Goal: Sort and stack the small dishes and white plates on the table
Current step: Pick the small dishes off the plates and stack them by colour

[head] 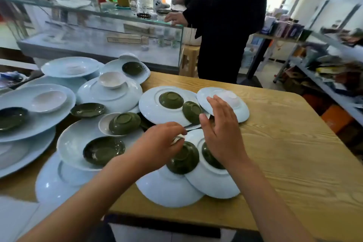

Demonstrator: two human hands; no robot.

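Note:
Several white plates [157,108] and small green dishes [103,150] lie mixed over the left half of the wooden table [284,153]. My left hand [163,143] has its fingers curled, pinching a small white dish [177,140] just above an upturned green dish [183,160]. That green dish rests on overlapping upturned white plates [212,184]. My right hand [220,127] hovers open with fingers spread, above another green dish [210,157]. Behind it, a plate [242,113] carries a pale pink dish [229,98]. Two upturned green dishes [170,100] sit on the middle plate.
Larger stacked plates [39,124] with pale and green dishes fill the left edge. A person in black [225,25] stands at the table's far side by a glass counter [98,31] and a stool [189,59]. Cluttered shelves [334,65] run along the right.

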